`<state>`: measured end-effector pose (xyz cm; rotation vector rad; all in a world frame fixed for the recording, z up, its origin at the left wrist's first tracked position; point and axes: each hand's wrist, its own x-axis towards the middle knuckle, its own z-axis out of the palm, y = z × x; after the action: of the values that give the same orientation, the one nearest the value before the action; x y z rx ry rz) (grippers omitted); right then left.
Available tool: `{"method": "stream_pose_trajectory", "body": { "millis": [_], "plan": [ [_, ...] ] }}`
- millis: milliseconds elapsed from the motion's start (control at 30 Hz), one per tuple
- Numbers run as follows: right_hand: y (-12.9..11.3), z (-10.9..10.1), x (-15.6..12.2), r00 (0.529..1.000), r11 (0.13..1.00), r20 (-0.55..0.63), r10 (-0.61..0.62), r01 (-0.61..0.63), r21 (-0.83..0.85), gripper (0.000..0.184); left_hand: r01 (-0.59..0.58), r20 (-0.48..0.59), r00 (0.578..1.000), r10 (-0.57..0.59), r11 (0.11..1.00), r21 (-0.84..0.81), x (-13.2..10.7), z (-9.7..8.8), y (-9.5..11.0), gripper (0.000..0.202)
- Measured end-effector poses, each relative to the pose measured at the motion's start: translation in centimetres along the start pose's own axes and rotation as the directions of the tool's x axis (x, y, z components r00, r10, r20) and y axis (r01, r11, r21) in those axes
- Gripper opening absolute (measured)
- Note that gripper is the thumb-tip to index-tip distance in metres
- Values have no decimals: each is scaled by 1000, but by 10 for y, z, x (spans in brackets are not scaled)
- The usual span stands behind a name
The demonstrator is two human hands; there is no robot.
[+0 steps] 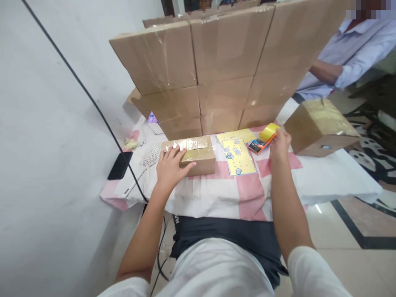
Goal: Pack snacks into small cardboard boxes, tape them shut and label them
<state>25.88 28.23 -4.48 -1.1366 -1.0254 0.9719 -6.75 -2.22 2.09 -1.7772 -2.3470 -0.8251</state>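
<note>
My left hand [171, 164] lies flat with fingers spread on a small taped cardboard box [198, 154] on the pink-and-white checked cloth [247, 189]. My right hand [280, 143] is curled at the end of an orange tape dispenser with a yellow roll [264, 138]; its fingers are mostly hidden. Between my hands lies a yellow sheet with small blue pictures [238, 154].
A wall of stacked cardboard boxes [216, 66] stands right behind the work area. A larger taped box [320, 128] sits at the right. A black phone [120, 165] and cable lie at the left edge. Another person's sleeve [355, 53] shows at the far right.
</note>
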Motion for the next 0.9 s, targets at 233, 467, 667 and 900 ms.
{"method": "stream_pose_trajectory", "body": {
  "millis": [233,467,667,900],
  "plan": [
    [13,22,5,977,997,197,80,-77,-23,46,78,36,996,-81,994,71,9,-5,19,53],
    [14,19,-14,956,981,286,67,-116,158,51,73,76,994,-83,989,130,18,-15,24,47],
    [1,32,-36,942,899,334,44,-184,398,57,12,-172,985,-15,1000,-18,14,-4,77,29],
    [1,37,-67,885,916,453,-106,-91,392,58,-38,24,998,60,840,-541,27,122,184,39]
  ]
}}
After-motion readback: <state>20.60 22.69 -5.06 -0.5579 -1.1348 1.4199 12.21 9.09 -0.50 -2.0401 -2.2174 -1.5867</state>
